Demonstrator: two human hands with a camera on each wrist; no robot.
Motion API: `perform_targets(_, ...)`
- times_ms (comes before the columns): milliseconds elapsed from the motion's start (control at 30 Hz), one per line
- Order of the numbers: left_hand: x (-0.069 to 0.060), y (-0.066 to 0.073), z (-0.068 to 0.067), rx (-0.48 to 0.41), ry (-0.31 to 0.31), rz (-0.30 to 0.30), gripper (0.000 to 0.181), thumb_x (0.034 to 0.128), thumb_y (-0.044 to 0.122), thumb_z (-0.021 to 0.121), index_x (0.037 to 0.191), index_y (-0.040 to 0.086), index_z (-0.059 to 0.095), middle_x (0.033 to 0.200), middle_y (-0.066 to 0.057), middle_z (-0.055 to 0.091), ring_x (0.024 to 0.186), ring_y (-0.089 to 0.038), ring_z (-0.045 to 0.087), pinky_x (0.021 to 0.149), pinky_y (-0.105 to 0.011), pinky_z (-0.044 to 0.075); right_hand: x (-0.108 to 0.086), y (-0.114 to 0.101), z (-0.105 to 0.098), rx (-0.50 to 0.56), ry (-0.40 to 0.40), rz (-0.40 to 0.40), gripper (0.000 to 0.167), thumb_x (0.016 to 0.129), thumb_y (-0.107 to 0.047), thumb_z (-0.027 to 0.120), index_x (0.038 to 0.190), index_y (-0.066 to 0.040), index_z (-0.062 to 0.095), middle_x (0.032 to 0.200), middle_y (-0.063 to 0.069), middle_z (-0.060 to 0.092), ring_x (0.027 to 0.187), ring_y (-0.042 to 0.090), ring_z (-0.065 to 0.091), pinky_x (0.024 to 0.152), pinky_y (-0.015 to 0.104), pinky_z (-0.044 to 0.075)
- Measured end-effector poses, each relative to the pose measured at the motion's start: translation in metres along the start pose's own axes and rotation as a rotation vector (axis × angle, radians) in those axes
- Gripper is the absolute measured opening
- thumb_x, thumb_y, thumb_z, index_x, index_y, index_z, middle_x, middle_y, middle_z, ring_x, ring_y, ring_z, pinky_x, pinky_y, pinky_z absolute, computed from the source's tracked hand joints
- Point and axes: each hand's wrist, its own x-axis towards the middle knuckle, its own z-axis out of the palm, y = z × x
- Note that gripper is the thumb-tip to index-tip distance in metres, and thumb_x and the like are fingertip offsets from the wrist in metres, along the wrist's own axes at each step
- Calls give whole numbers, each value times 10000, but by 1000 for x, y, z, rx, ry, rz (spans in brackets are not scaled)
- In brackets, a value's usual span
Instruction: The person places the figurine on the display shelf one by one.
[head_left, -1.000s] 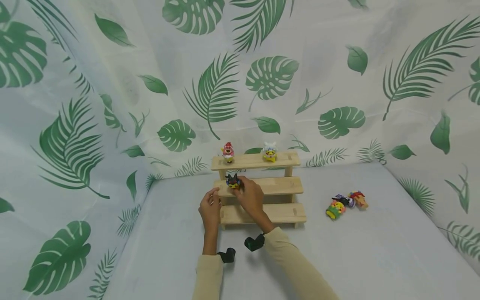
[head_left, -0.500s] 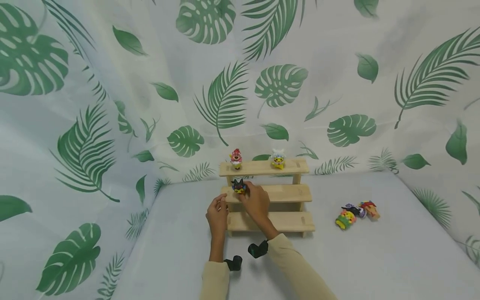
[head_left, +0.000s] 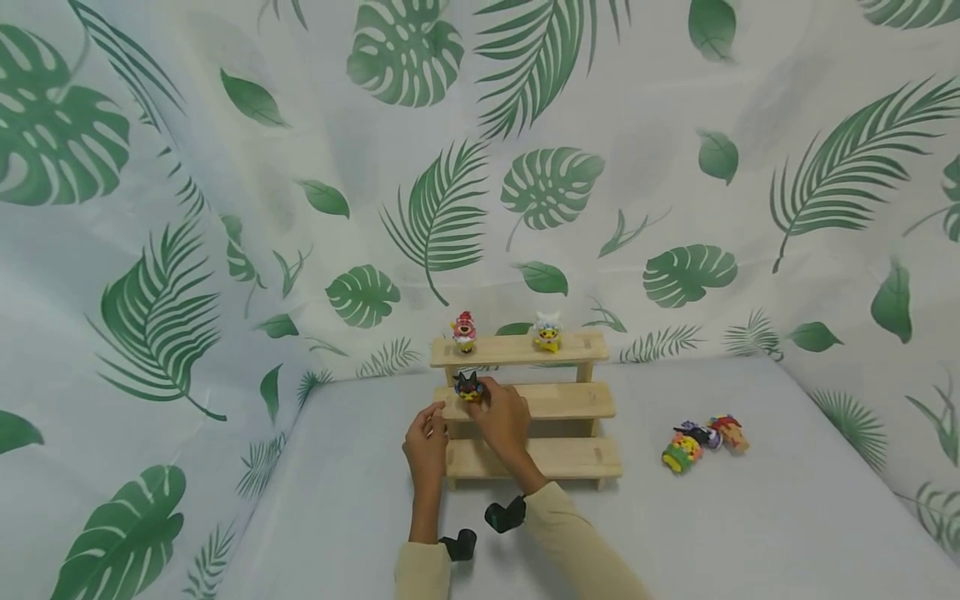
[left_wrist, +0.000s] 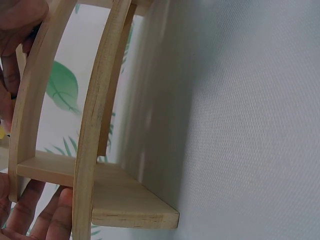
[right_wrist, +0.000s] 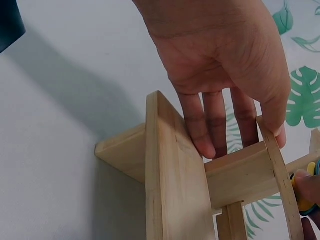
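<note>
A three-tier wooden display stand (head_left: 540, 457) stands on the white table, its boards bare wood. My left hand (head_left: 426, 446) holds the left end of its middle board; in the right wrist view the left thumb (right_wrist: 274, 117) lies on one side and the straighter fingers on the other. My right hand (head_left: 504, 421) pinches a small figurine (head_left: 468, 387) with black pointed ears and a yellow and blue body, upright at the middle board's left end. Whether its base touches the wood is hidden. Right fingertips (right_wrist: 306, 186) on it show in the right wrist view.
On the top board stand a red-and-pink figurine (head_left: 464, 332) at left and a yellow one with a white hood (head_left: 548, 332). To the right on the table lie a green-and-yellow figurine (head_left: 681, 454), a black-and-purple one (head_left: 699, 434) and a brown-and-red one (head_left: 729, 433).
The head view shifts slightly. Both hands keep nearly the same place on the stand, with the black-eared figurine still pinched at the middle board's left end.
</note>
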Motion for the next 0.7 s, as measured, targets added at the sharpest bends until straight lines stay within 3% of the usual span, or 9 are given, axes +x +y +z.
perform_targets(133,-1,-4,-1,4,1,11,213,997,167,560,1118,91,718,1007,-146,745,883,-311,727,624,-276,589,-3,-1,1,-4,16,7,400,745,-277,843,1114,-174,726,909,44,736,855,238,630,710,393,438)
perform_targets(367,3,5,0,-7,-12,-24,217,1000,194,563,1126,111,718,959,-144,748,885,-296,723,634,-245,573,3,-6,0,-13,48,-13,409,743,-283,846,1112,-156,723,909,52,742,868,263,630,708,404,418)
perform_targets(700,-2,6,-3,-30,-19,-22,221,1002,188,559,1123,85,713,1014,-159,740,930,-343,715,669,-328,597,-2,-3,6,-30,36,5,402,758,-297,831,1120,-160,724,917,56,741,858,260,616,708,397,397)
